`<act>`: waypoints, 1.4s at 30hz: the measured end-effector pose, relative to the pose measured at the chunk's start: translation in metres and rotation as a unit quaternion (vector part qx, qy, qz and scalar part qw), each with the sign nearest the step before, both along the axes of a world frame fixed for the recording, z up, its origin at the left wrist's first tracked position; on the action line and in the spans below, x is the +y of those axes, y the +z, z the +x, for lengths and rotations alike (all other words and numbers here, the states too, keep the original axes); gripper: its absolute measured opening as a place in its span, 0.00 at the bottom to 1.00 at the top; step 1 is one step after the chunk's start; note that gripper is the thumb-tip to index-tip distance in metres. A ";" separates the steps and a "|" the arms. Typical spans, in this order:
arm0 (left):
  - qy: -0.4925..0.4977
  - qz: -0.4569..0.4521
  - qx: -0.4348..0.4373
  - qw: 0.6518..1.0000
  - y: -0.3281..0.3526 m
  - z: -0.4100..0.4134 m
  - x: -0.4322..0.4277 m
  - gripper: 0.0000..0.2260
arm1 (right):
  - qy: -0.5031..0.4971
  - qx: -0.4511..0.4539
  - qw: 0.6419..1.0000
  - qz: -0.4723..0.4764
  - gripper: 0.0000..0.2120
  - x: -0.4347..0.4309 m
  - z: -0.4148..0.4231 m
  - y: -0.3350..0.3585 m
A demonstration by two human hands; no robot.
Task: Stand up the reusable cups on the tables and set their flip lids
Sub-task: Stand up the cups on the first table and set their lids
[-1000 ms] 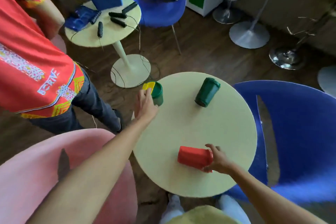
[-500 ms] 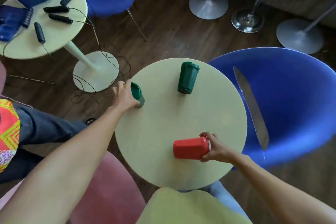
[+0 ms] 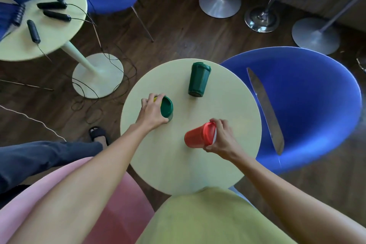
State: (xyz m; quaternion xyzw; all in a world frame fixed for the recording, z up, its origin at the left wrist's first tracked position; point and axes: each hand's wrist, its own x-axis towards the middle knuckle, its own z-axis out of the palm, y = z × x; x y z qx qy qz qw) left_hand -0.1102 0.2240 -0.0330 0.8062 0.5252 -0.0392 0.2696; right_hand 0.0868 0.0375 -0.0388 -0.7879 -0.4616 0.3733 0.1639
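Three reusable cups are on the round pale-green table. My left hand grips a yellow cup with a green lid at the table's left side; the cup is tipped nearly upright with its lid facing up. My right hand holds the red cup by its red lid end, raising that end so the cup tilts with its base on the table. A dark green cup lies on its side at the far part of the table, untouched.
A blue chair stands right of the table and a pink chair at near left. Another person's leg and sandalled foot are at left. A second table holds black devices with cables trailing on the floor. Metal stand bases line the back.
The red cup's lid end has been lifted by my right hand, so the cup tilts up. My left hand has tipped the yellow cup more upright. The camera has shifted.
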 end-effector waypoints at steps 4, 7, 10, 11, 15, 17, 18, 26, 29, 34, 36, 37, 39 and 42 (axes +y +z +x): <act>-0.021 -0.001 -0.025 0.999 0.000 0.004 -0.009 0.42 | 0.005 -0.036 0.999 0.003 0.45 0.005 -0.005 0.004; -0.037 -0.006 -0.040 0.998 -0.002 0.007 -0.018 0.42 | 0.011 -0.051 0.999 0.009 0.46 0.007 -0.007 0.004; -0.032 -0.021 -0.058 0.998 -0.003 0.009 -0.023 0.42 | 0.020 -0.076 0.997 0.012 0.46 0.008 -0.011 0.003; -0.032 -0.028 -0.063 0.997 -0.003 0.010 -0.024 0.43 | 0.025 -0.085 0.996 0.015 0.46 0.008 -0.012 0.003; -0.034 -0.040 -0.073 0.996 -0.002 0.011 -0.027 0.45 | 0.047 -0.111 0.993 0.017 0.46 0.011 -0.015 0.000; -0.025 -0.043 -0.076 0.996 -0.003 0.011 -0.028 0.47 | 0.054 -0.111 0.992 0.013 0.46 0.013 -0.016 -0.001; -0.021 -0.049 -0.078 0.996 -0.003 0.009 -0.028 0.48 | 0.056 -0.104 0.993 0.009 0.47 0.013 -0.017 -0.001; -0.023 -0.075 -0.114 0.990 -0.003 0.001 -0.023 0.46 | 0.043 -0.029 0.998 -0.029 0.49 0.008 -0.020 -0.002; -0.030 -0.069 -0.120 0.990 -0.005 0.002 -0.022 0.45 | 0.031 -0.017 0.999 -0.017 0.47 0.015 -0.022 -0.002; -0.042 -0.064 -0.122 0.990 -0.006 0.004 -0.022 0.44 | 0.038 -0.016 0.999 -0.011 0.49 0.023 -0.027 -0.001; -0.040 -0.066 -0.125 0.989 -0.006 0.003 -0.022 0.44 | 0.036 -0.012 0.999 -0.010 0.50 0.024 -0.028 -0.002; -0.038 -0.066 -0.126 0.989 -0.007 0.003 -0.022 0.44 | 0.034 -0.011 0.999 -0.008 0.50 0.025 -0.028 -0.002; -0.038 -0.066 -0.130 0.989 -0.007 0.002 -0.022 0.43 | 0.031 -0.013 0.999 -0.006 0.50 0.025 -0.028 -0.003; -0.041 -0.065 -0.130 0.988 -0.008 0.002 -0.022 0.43 | 0.030 -0.015 0.999 -0.004 0.49 0.027 -0.029 -0.004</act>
